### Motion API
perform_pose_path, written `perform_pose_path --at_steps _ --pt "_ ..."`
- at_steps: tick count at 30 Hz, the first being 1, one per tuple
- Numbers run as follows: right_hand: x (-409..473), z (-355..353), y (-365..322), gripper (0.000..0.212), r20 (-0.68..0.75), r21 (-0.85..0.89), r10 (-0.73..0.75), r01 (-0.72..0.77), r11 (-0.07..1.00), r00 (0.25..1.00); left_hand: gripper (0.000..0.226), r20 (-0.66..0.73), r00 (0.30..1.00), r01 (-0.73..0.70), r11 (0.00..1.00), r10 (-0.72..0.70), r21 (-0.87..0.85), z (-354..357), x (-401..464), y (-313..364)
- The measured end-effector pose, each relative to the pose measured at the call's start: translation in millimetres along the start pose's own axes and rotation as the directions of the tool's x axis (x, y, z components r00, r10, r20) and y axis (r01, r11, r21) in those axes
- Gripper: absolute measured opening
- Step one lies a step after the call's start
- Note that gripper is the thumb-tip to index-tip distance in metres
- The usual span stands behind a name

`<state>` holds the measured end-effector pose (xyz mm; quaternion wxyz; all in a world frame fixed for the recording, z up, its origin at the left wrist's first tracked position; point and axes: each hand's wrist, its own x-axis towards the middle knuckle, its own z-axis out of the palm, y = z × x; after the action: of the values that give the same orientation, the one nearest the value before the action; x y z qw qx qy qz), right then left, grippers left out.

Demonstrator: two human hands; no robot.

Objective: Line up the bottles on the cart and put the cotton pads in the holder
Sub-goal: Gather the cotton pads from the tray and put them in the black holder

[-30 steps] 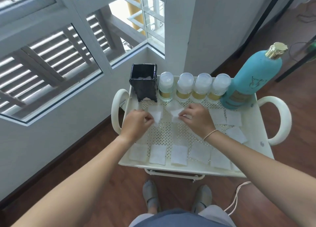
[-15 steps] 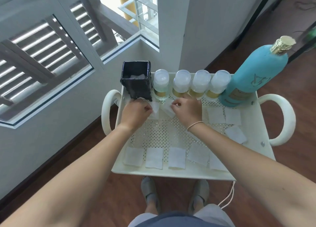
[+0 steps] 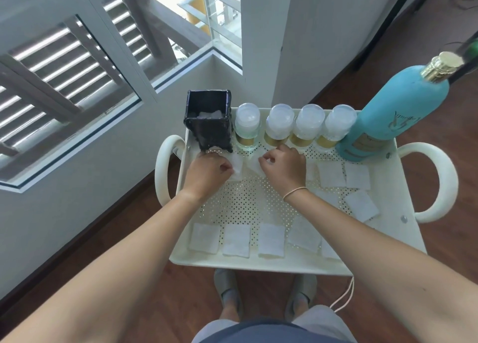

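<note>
A cream perforated cart top (image 3: 248,205) holds a black square holder (image 3: 208,125) at its back left, with white pads visible inside. Several small clear bottles with gold bands (image 3: 280,125) stand in a row to its right, ending in a tall teal bottle (image 3: 388,112) with a gold cap. My left hand (image 3: 207,173) pinches a white cotton pad (image 3: 236,168) just in front of the holder. My right hand (image 3: 283,166) pinches another pad (image 3: 256,165) in front of the small bottles. Several loose pads (image 3: 236,240) lie along the front edge, and more pads (image 3: 344,174) lie at the right.
The cart has looped handles at the left (image 3: 165,172) and right (image 3: 437,182). A white wall and louvred window (image 3: 64,66) stand close on the left and behind. Wooden floor (image 3: 103,239) lies around; my feet (image 3: 227,291) are under the front edge.
Both hands, each with a pad, have moved from the middle of the cart toward the back, closer to the holder and the bottle row. The view has shifted forward.
</note>
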<state>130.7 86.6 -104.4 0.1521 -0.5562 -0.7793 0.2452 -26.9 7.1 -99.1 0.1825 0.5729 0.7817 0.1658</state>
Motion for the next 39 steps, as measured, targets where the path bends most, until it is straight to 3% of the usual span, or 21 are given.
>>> perform_pose_path --at_steps 4,10,16,24,31,35,39 --pt "0 0 1 0.018 -0.024 -0.02 -0.028 0.027 0.999 0.999 0.019 -0.014 0.999 -0.044 0.998 0.045 0.033 2 0 -3" --pt "0 8 3 0.022 0.06 -0.194 -0.035 0.046 0.98 0.998 0.02 -0.001 1.0 -0.012 0.993 0.012 0.119 6 -2 -6" --pt "0 8 1 0.017 0.081 -0.21 -0.051 0.067 0.975 0.995 0.016 -0.016 1.0 0.007 0.985 -0.005 0.17 1 0 1" --pt "-15 -19 10 0.012 0.029 -0.006 -0.139 0.139 0.99 0.99 0.019 -0.017 0.999 -0.045 0.99 0.048 0.134 -14 -11 12" --pt "-11 -67 -7 0.012 -0.024 0.156 -0.245 0.246 0.957 0.969 0.013 -0.224 0.959 -0.181 0.983 0.172 -0.024 -85 -18 46" --pt "-3 -85 -22 0.01 -0.075 0.179 -0.281 0.291 0.94 0.957 0.012 -0.299 0.926 -0.225 0.973 0.232 0.059 -129 -2 41" --pt "1 -90 -34 0.009 -0.094 0.214 -0.301 0.314 0.925 0.949 0.016 -0.232 0.936 -0.225 0.957 0.264 0.181 -149 27 28"
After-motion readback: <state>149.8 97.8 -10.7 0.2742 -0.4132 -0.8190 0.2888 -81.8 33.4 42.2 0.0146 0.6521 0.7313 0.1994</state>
